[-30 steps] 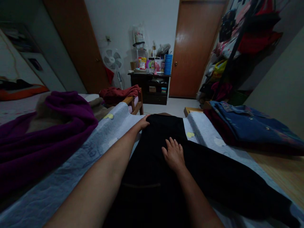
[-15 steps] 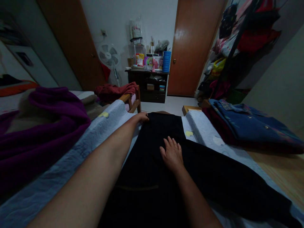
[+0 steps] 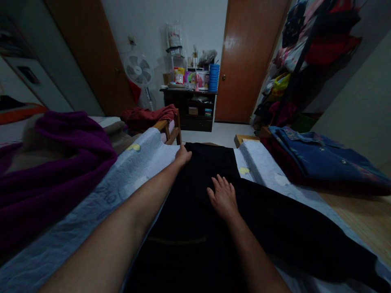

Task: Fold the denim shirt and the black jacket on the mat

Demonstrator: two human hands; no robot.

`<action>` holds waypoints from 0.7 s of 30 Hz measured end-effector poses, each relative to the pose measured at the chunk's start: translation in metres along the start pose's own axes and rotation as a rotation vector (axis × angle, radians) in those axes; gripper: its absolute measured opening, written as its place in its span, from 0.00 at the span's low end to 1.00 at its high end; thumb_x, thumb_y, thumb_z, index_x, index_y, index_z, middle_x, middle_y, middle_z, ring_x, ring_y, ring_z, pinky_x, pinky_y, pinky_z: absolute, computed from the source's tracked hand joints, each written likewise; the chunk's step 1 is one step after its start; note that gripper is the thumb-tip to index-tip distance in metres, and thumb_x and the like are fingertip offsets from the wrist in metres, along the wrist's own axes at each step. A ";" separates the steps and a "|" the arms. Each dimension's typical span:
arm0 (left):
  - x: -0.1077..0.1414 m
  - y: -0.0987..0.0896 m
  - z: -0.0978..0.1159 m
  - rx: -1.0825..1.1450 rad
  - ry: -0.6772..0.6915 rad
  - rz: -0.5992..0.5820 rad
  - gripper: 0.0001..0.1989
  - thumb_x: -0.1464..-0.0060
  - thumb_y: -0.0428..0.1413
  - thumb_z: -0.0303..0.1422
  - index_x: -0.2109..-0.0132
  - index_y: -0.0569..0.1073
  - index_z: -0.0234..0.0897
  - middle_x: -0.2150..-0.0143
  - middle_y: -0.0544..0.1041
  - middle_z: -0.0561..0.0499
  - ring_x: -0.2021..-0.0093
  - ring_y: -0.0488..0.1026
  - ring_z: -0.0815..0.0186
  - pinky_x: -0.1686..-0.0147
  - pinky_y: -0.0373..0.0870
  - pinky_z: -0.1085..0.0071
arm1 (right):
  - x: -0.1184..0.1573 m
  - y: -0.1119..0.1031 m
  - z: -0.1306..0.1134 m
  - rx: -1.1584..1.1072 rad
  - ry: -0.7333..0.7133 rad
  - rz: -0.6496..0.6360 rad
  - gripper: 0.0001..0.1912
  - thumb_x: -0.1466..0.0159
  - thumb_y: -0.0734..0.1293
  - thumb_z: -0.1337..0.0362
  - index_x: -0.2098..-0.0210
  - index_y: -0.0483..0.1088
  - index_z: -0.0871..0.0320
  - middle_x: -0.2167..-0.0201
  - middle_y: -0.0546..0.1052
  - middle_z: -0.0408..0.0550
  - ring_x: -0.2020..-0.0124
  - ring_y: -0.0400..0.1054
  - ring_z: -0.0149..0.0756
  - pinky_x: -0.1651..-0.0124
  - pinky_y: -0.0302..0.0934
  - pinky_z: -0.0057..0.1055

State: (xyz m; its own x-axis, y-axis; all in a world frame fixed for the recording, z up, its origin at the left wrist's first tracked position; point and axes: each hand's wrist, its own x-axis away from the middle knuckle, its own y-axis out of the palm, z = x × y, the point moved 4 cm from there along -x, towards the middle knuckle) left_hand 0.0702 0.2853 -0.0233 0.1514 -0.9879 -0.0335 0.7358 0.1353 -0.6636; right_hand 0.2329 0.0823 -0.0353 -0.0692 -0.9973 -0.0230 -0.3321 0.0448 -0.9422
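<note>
A black long-sleeved garment (image 3: 195, 203) lies spread over the bed, one sleeve stretching out to the lower right. My left hand (image 3: 183, 156) is closed on its far left edge, with the thumb on top and the other fingers partly hidden. Flat on the middle of the cloth rests my right hand (image 3: 224, 195), its fingers spread and nothing held in them. Beneath the garment is a light blue fleecy bedcover (image 3: 139, 167) with yellow patches.
A crumpled purple blanket (image 3: 76, 162) is heaped on the left. On the right, a folded denim garment (image 3: 326, 158) tops a dark red cloth on a wooden surface (image 3: 360, 219). Beyond the bed stand a fan (image 3: 139, 70), a dark cabinet (image 3: 174, 108) and a door (image 3: 241, 61).
My left hand has shifted slightly left, drawing the garment's far left corner and edge outward. My right hand stays flat in nearly the same place.
</note>
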 end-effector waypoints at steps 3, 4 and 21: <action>0.008 0.004 0.001 -0.228 0.028 0.081 0.26 0.44 0.52 0.34 0.39 0.57 0.37 0.53 0.76 0.38 0.50 0.73 0.52 0.54 0.67 0.60 | 0.000 0.000 0.001 0.002 0.003 -0.002 0.29 0.34 0.53 0.52 0.36 0.56 0.56 0.32 0.52 0.48 0.32 0.41 0.44 0.34 0.36 0.46; 0.011 0.007 0.000 -0.320 0.039 0.096 0.25 0.42 0.49 0.35 0.39 0.57 0.37 0.56 0.77 0.38 0.52 0.74 0.51 0.55 0.68 0.60 | 0.000 0.000 0.001 0.003 0.005 -0.003 0.29 0.34 0.53 0.52 0.36 0.56 0.55 0.32 0.52 0.48 0.32 0.41 0.44 0.34 0.36 0.46; 0.051 0.038 -0.002 -0.587 0.544 -0.092 0.29 0.38 0.44 0.44 0.38 0.58 0.27 0.35 0.58 0.35 0.34 0.54 0.53 0.39 0.52 0.60 | -0.001 0.001 0.000 0.027 0.016 -0.025 0.30 0.33 0.52 0.51 0.35 0.55 0.55 0.32 0.51 0.47 0.32 0.40 0.44 0.34 0.34 0.46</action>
State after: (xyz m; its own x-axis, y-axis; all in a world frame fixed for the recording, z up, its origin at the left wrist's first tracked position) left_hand 0.1043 0.2403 -0.0517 -0.3469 -0.9122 -0.2181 0.2398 0.1385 -0.9609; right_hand 0.2327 0.0835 -0.0365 -0.0765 -0.9970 0.0062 -0.3080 0.0177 -0.9512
